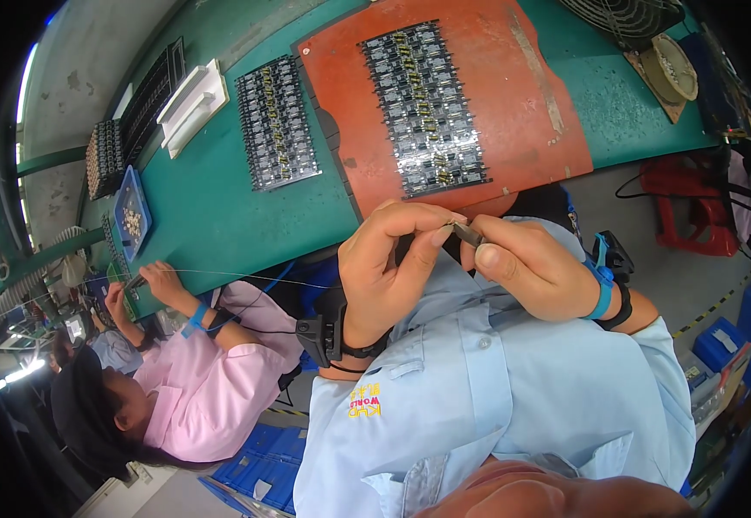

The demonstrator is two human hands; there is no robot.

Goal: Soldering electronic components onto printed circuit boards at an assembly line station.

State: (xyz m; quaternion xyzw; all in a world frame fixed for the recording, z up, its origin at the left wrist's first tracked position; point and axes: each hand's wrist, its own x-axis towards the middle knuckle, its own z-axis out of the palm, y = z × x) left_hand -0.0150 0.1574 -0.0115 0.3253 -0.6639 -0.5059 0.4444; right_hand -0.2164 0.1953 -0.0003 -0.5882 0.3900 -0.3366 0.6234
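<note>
Grey metallic piece (pixel 468 235), probably light and stiff, best held mid-body, is pinched by the right hand (pixel 538 266), the grip of the left hand (pixel 393 259) unclear.

Small grey metal piece (pixel 467 235) | narrow, tilted | held mid-air, ends partly hidden

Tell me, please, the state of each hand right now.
Left hand: pinched closed; too small to tell on what.
Right hand: closed, holding a small dark metallic piece.

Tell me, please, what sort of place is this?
Probably an electronics assembly workshop: a circuit-board panel lies on the orange mat, and a co-worker in pink works at the same green bench.
</note>
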